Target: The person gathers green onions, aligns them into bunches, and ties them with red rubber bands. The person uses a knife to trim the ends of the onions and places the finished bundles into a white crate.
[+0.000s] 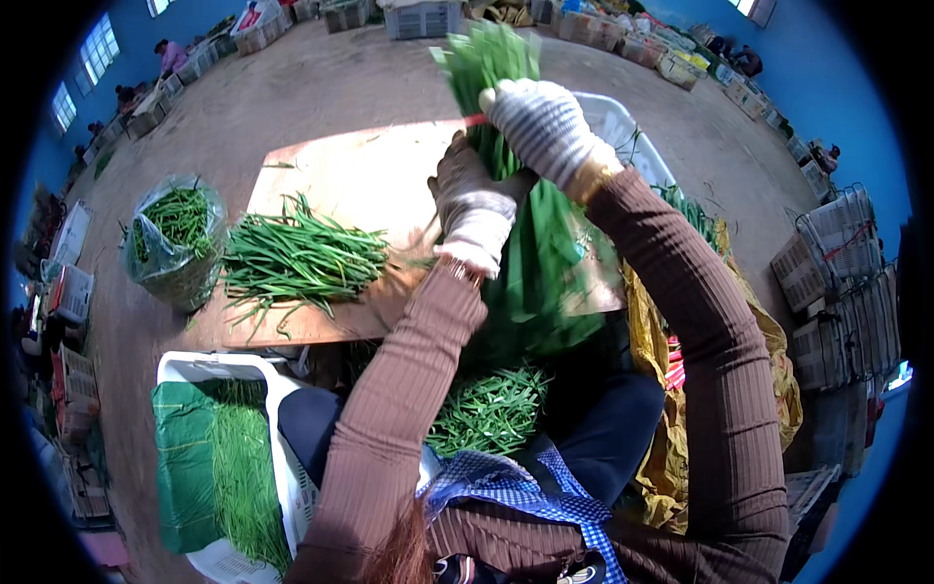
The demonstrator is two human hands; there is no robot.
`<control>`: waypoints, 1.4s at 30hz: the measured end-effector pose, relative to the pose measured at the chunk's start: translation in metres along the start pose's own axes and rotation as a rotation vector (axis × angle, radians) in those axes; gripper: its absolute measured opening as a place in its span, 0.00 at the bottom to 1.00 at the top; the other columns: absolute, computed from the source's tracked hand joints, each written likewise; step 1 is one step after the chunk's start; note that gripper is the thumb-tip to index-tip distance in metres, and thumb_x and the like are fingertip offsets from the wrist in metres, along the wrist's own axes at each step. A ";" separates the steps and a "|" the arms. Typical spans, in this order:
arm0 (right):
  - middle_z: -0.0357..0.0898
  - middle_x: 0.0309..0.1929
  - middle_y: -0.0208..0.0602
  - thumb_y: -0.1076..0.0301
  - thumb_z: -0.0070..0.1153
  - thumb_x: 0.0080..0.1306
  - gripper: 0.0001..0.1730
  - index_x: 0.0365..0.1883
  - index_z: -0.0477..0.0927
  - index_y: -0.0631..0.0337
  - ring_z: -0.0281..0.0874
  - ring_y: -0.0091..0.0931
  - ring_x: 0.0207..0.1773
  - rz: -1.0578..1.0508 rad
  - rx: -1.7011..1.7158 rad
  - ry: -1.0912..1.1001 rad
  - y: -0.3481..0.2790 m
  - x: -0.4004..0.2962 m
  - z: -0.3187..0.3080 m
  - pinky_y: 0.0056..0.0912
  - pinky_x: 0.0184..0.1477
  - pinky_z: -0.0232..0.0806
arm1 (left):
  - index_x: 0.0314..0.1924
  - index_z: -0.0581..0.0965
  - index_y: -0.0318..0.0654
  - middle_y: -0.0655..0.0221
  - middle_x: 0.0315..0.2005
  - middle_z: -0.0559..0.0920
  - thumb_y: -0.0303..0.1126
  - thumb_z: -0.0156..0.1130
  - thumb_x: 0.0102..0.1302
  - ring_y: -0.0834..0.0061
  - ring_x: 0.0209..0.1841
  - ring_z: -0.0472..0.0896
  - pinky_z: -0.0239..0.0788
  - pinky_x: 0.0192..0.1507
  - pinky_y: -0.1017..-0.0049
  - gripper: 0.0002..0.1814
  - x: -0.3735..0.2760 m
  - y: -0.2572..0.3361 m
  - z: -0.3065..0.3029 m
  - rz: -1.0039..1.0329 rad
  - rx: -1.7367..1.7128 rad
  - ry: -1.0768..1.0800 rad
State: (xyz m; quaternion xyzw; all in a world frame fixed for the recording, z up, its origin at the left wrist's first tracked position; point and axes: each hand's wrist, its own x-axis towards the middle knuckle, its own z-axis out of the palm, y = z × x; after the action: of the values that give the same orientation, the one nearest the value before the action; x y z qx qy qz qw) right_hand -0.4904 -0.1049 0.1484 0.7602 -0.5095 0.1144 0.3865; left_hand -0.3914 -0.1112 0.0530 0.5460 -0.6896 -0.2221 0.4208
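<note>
A large bunch of long green leaf vegetables (pixel 511 164), bound by a red band (pixel 476 119), is held up over the table's right part. My left hand (pixel 474 190), in a pale glove, grips it just below the band. My right hand (pixel 543 128), in a grey-and-white striped glove, grasps its right side near the band. Blur softens the leaf ends and the lower part hangs down toward my lap. Left of my left hand, a loose pile of green stalks (pixel 303 255) lies on the wooden board table (pixel 350 168).
Left of the table stands a clear bag of green trimmings (pixel 175 226). A white crate (pixel 219 361) with greens and green cloth sits lower left. Cut leaves (pixel 492 412) lie below, a yellow sack (pixel 766 350) at right, a white basket (pixel 613 117) behind. People and crates line the walls.
</note>
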 end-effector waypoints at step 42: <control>0.77 0.41 0.43 0.60 0.58 0.56 0.18 0.44 0.77 0.55 0.75 0.41 0.43 0.774 0.367 -0.464 -0.014 -0.218 0.143 0.40 0.45 0.68 | 0.62 0.63 0.44 0.66 0.60 0.67 0.64 0.61 0.50 0.60 0.59 0.66 0.57 0.62 0.54 0.46 -0.106 -0.083 -0.106 -0.518 -1.447 0.355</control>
State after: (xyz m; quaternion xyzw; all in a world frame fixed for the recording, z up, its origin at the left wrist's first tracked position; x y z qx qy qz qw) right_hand -0.6091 -0.0539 -0.0785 0.5762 -0.7988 0.1653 0.0513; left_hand -0.2515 -0.0207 0.0115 0.3070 -0.1469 -0.6162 0.7103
